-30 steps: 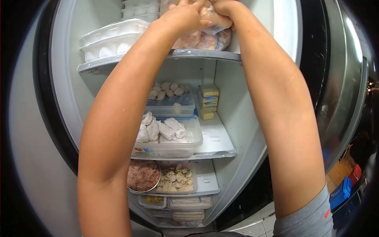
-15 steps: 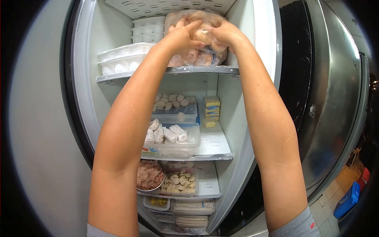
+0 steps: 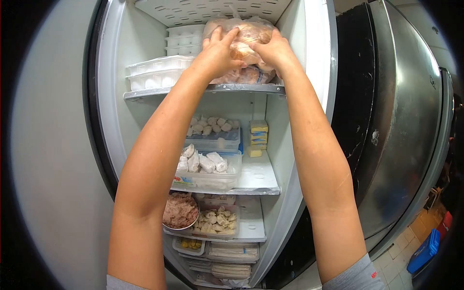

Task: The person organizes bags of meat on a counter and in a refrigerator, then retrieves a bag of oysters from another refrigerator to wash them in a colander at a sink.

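Note:
On the top shelf of the upright fridge sits a clear plastic bag of pale, brownish food (image 3: 252,33); its exact contents are hard to make out. My left hand (image 3: 218,54) presses on the bag's left front with fingers spread over the plastic. Gripping its right side is my right hand (image 3: 274,50), thumb in front and the other fingers partly hidden. Beneath lies another bag with pinkish contents (image 3: 247,75), close to the shelf edge (image 3: 212,88). White plastic trays (image 3: 157,79) are stacked left of the bags.
Lower shelves hold a tub of white wrapped pieces (image 3: 208,181), a box of pale balls (image 3: 208,143), stacked yellow packets (image 3: 258,137), a bowl of minced meat (image 3: 181,211) and a container of dumplings (image 3: 216,223). A steel cabinet (image 3: 406,106) stands at the right.
The view has shifted slightly, and the shelves appear a little further left on the right side. Both hands stay on the bag, which looks slightly turned or pressed.

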A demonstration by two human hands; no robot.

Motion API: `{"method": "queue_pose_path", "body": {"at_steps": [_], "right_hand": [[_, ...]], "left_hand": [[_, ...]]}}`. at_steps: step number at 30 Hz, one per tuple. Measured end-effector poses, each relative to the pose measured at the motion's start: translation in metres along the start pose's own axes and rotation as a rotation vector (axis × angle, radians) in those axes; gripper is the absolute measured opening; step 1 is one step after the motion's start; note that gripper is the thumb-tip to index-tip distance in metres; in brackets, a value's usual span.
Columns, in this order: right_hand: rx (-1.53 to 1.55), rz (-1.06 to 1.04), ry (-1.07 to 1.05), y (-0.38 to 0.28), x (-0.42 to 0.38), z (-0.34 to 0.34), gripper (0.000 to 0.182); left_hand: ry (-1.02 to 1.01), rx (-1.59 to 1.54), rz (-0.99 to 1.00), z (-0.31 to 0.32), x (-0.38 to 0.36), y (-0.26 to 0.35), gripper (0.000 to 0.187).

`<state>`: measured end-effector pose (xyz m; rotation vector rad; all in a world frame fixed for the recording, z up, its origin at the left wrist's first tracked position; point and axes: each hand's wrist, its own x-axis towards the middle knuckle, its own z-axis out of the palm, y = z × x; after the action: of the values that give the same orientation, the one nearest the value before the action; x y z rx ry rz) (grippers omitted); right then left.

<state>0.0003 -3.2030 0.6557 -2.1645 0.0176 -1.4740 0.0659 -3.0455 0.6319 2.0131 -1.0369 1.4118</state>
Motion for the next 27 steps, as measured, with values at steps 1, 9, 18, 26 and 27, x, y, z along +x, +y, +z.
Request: {"method": "queue_pose_path", "body": {"at_steps": [1,9,18,26,27], "right_hand": [[0.011,0.022,-0.008,0.0,-0.003,0.0,0.084],[0.002,0.004,-0.138,-0.003,-0.022,-0.005,0.11],[-0.005,0.135,-0.061,-0.009,0.026,0.042,0.113],[-0.094,-0.068,-0.315,-0.024,0.11,0.051,0.053],[-0.164,-0.053,-0.362,-0.037,0.112,0.042,0.051]], "left_hand": [[0.0,0.003,-0.001,-0.001,-0.003,0.001,0.095],[0.104,-0.019,0.006,-0.005,-0.014,-0.001,0.085],[-0.198,-0.126,-0.183,-0.014,-0.013,-0.003,0.084],[-0.262,0.034,-0.033,-0.005,-0.004,-0.018,0.087],[-0.308,0.079,-0.004,-0.004,0.0,-0.02,0.086]]}}
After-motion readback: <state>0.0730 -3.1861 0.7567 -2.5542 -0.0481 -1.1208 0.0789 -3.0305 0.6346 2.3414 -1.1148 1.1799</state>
